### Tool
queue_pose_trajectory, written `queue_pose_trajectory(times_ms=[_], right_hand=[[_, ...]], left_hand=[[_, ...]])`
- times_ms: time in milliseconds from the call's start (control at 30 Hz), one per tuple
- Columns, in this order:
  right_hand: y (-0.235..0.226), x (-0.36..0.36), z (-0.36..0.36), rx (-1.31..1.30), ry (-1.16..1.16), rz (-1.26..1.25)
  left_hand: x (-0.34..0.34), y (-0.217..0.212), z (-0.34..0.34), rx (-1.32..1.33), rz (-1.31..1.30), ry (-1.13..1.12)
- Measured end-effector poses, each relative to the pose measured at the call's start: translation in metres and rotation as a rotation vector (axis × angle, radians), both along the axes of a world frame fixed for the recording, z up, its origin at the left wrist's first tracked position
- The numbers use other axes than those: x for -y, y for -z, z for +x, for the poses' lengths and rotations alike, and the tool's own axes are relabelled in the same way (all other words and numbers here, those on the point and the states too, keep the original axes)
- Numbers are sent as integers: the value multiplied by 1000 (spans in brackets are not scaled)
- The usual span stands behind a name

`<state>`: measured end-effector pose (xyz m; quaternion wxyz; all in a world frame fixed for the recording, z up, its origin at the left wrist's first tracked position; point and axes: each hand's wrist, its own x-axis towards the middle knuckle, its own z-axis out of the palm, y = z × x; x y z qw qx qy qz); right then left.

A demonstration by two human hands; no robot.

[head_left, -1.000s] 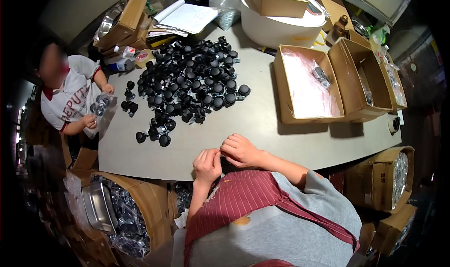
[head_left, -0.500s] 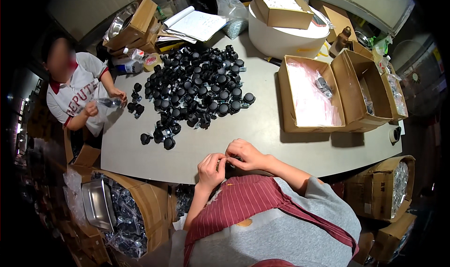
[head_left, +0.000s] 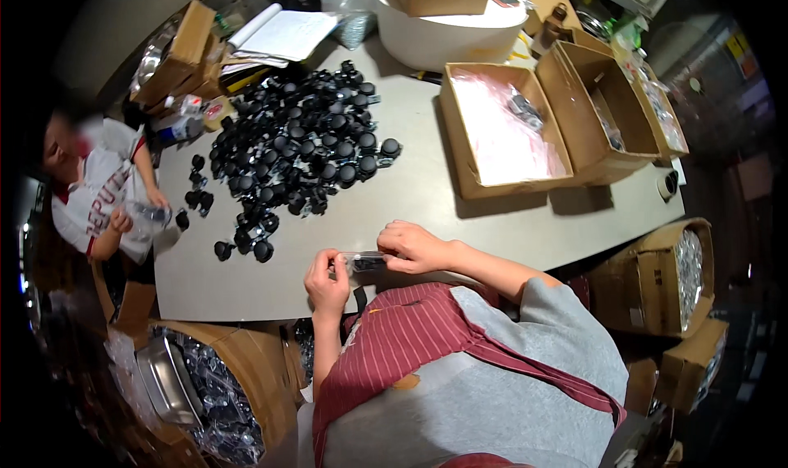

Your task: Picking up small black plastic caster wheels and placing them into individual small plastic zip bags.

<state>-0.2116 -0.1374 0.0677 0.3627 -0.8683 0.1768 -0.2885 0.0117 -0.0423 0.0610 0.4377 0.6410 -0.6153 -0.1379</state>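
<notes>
Plastic bag (head_left: 361, 259), clear, glossy, between fingers (head_left: 392, 240)

Two hand-held bags (head_left: 358, 261), one white tub (head_left: 443, 43), one open notepad (head_left: 291, 33)

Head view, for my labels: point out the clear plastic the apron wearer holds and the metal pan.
Clear plastic (head_left: 361, 259), head view: its exposed middle.
Metal pan (head_left: 167, 379), head view: its broad shiny face.

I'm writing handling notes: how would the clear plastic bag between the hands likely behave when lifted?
The clear plastic bag is probably floppy, since its film looks thin. It could feel slippery, judging by its shiny highlights. It might sag if the left hand or right hand let go, as it spans between them.
</notes>
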Motion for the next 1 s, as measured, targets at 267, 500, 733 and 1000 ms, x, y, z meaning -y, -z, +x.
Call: queue_pose_trajectory(times_ms=[267, 500, 733, 1000], right_hand=[[-27, 15, -63, 467, 158, 965], [-134, 63, -209, 1142, 886, 182], [-53, 114, -247, -224, 1143, 43], [0, 106, -253, -678, 1271, 100]], left_hand=[[4, 24, 4, -448, 181, -86], [-9, 56, 19, -674, 241, -91], [-5, 73, 17, -749, 344, -54], [-9, 63, 6, -673, 398, -16]])
